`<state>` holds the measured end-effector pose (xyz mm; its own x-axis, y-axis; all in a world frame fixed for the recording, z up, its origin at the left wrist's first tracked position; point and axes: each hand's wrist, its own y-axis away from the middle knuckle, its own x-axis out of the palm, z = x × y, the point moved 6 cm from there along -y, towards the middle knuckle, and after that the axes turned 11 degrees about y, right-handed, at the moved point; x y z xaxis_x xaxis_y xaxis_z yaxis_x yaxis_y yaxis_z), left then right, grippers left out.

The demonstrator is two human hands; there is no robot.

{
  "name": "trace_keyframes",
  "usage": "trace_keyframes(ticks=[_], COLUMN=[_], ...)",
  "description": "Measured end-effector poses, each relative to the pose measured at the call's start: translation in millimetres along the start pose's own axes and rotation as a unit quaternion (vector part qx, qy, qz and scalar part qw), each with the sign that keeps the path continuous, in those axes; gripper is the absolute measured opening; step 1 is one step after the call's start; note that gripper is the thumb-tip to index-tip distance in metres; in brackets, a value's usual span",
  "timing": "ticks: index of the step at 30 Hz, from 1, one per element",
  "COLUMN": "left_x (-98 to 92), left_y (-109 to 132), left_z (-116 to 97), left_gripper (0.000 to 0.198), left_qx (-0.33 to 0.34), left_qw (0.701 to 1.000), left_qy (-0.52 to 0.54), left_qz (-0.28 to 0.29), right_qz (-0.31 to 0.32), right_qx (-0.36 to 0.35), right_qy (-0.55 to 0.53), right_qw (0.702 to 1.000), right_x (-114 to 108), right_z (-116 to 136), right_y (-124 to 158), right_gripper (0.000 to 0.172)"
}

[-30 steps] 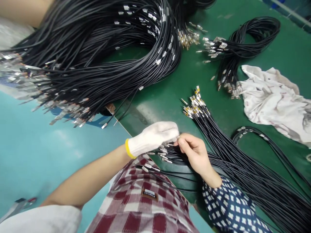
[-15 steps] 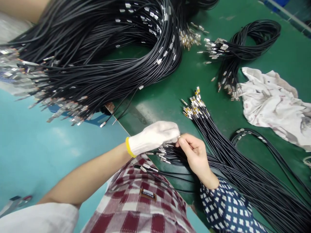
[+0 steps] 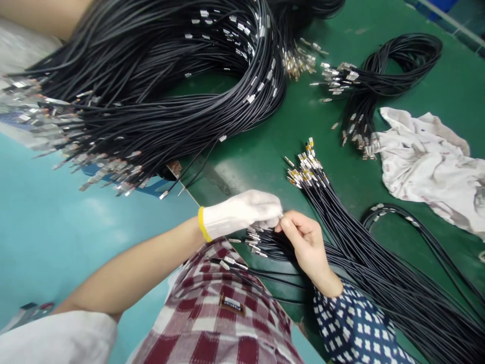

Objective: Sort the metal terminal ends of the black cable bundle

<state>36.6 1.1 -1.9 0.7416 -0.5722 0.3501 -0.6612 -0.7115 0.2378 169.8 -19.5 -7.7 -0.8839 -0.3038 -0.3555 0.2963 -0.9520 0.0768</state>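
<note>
I have a mostly hidden metal cable end [image 3: 281, 216] pinched in my right hand [image 3: 307, 245], against my gloved left hand [image 3: 244, 213], whose grip I cannot tell from here. Just below, metal-tipped black cables [image 3: 278, 246] lie on the green desk [image 3: 261, 167].

Head-worn view, forward and down (fairly near) over green table [image 3: 250, 167].

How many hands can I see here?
2: the gloved left hand, at centre, and the bare right hand, just right of it. Another could be hidden behind the big cable bundle.
</note>
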Motion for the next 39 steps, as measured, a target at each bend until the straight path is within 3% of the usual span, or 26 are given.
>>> trace_keyframes(ticks=[15, 22, 39], left_x=[-0.4, -1.9, -2.3], left_y=[-1.9, -2.6, -0.1], left_z=[0.7, 1.2, 0.3], left_gripper=[0.036, 0.035, 0.034], left_qx=[-0.025, -0.025, -0.021], left_qw=[0.999, 0.999, 1.0], left_qy=[0.036, 0.037, 0.007], left_qz=[0.023, 0.019, 0.014], right_qz=[0.008, 0.046, 0.018], right_qx=[-0.029, -0.044, -0.039], right_qy=[0.007, -0.083, -0.008], right_qw=[1.0, 0.994, 0.999], right_x=[2.1, 6.8, 2.5], right_z=[3.2, 1.4, 0.4], right_y=[0.7, 1.1, 0.8], right_gripper=[0.04, 0.036, 0.033])
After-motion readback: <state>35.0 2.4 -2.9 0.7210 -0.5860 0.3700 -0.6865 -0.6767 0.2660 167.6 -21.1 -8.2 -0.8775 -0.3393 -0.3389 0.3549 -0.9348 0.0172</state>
